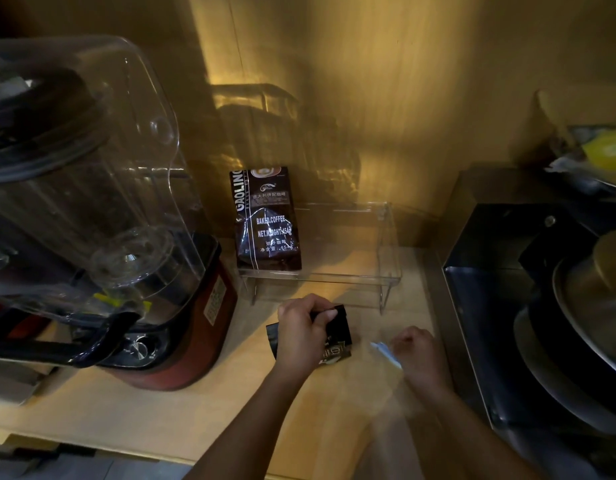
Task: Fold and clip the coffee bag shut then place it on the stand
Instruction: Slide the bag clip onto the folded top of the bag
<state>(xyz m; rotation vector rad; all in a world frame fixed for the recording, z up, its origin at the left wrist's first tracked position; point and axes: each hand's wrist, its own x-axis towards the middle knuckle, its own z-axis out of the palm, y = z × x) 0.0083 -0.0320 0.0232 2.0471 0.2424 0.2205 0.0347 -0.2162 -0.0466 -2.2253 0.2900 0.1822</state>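
A small black coffee bag point(337, 341) lies on the wooden counter in front of the stand. My left hand point(301, 332) grips its top edge, thumb pressed over the folded part. My right hand point(417, 351), blurred by motion, sits just right of the bag and holds a pale blue clip point(386, 355). The clear acrylic stand point(351, 275) is behind the hands. A larger dark coffee bag point(266, 220) marked "BAKED COFFEE" stands upright on its left end.
A big blender point(91, 209) with a clear cover and red base fills the left. A black metal sink point(528, 306) with stacked pans point(583, 327) is at the right. A yellow object point(608, 150) lies at the far right. A wooden wall rises behind.
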